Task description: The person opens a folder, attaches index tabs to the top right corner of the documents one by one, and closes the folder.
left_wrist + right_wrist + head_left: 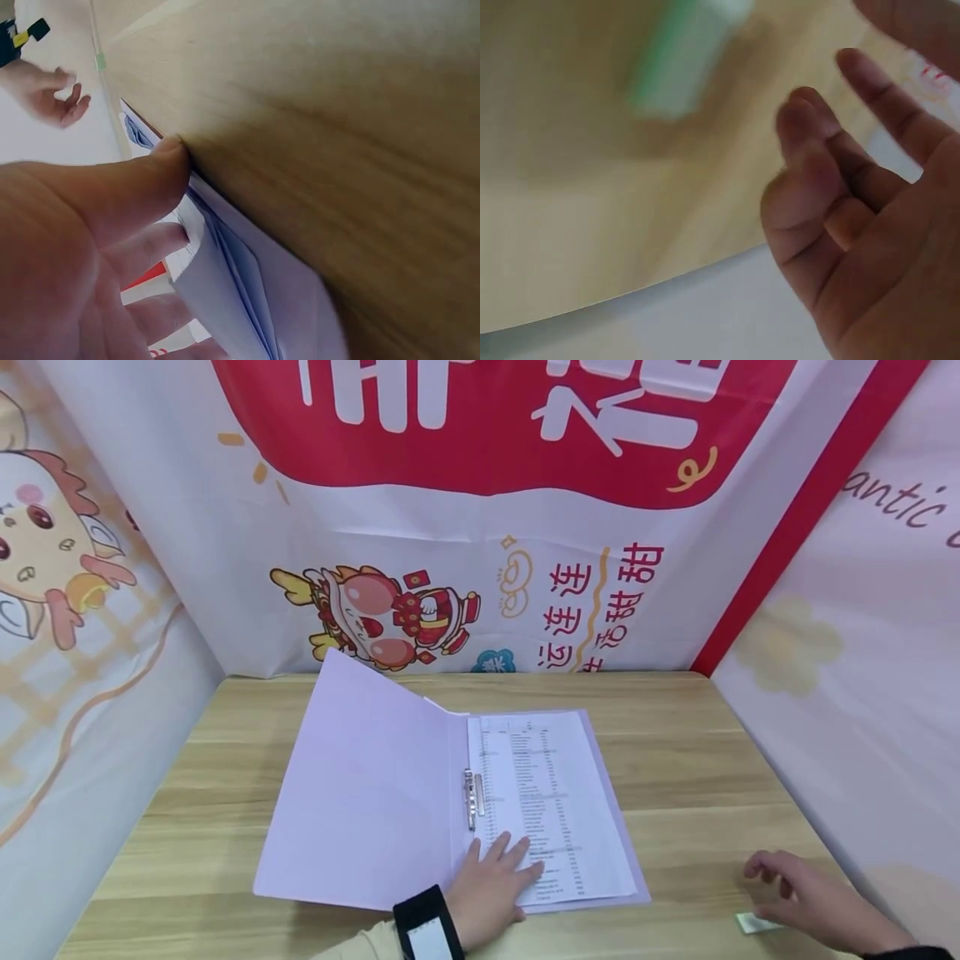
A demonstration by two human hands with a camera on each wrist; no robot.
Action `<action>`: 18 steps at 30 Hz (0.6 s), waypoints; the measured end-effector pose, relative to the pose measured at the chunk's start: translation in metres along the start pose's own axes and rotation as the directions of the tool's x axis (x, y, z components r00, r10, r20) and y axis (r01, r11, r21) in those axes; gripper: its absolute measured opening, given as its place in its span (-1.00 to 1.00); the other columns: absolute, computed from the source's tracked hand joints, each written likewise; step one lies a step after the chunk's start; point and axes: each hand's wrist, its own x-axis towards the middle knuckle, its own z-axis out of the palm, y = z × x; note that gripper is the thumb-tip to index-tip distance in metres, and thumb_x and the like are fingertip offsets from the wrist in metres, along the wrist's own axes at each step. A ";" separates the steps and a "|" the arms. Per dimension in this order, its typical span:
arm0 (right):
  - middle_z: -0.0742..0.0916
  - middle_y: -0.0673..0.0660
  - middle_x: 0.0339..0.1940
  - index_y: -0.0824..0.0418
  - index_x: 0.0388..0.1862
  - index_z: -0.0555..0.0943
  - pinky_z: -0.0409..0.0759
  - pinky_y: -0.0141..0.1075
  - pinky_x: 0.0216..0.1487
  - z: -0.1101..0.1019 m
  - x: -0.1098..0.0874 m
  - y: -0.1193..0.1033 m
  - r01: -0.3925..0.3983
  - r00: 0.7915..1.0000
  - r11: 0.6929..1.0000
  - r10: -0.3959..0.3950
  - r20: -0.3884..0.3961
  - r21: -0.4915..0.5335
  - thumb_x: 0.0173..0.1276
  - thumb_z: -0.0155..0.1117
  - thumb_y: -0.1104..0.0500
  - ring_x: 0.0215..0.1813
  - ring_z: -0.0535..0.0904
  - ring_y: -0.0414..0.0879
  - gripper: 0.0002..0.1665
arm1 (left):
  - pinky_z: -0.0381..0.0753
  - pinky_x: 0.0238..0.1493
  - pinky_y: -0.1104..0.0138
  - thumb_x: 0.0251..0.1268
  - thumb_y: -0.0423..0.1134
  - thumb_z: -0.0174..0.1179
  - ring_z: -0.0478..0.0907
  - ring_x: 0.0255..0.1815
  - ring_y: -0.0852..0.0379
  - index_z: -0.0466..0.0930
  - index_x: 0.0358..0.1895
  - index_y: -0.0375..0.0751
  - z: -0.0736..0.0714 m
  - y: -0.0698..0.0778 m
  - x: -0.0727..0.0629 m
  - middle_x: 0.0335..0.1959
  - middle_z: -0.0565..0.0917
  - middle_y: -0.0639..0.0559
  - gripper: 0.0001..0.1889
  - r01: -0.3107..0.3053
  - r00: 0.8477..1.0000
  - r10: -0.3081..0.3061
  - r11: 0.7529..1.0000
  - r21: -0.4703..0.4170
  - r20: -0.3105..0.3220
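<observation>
A lilac folder lies spread on the table, its left cover tilted up. Printed sheets rest on its right side, beside a metal clip at the spine. My left hand rests on the lower part of the sheets, fingers spread. In the left wrist view, its thumb is at the edge of the sheets and folder. Off to the right, my right hand hovers with loosely bent fingers and holds nothing. Near it lies a small green-and-white block, blurred in the right wrist view.
The wooden table is enclosed by printed cloth at the back, left and right. Table surface shows on both sides of the folder.
</observation>
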 end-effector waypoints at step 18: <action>0.53 0.00 -0.27 0.17 -0.17 0.55 0.34 -0.39 -0.36 0.029 -0.013 0.055 -0.097 0.995 0.995 0.097 0.007 0.035 0.14 0.57 0.14 -0.30 0.32 -0.34 -0.62 | 0.33 0.36 -0.27 0.18 -0.01 0.41 0.24 0.54 -0.15 0.52 0.40 0.20 0.000 0.001 -0.001 0.52 0.37 -0.01 -0.35 0.029 1.000 -0.028 0.997 -0.068 0.008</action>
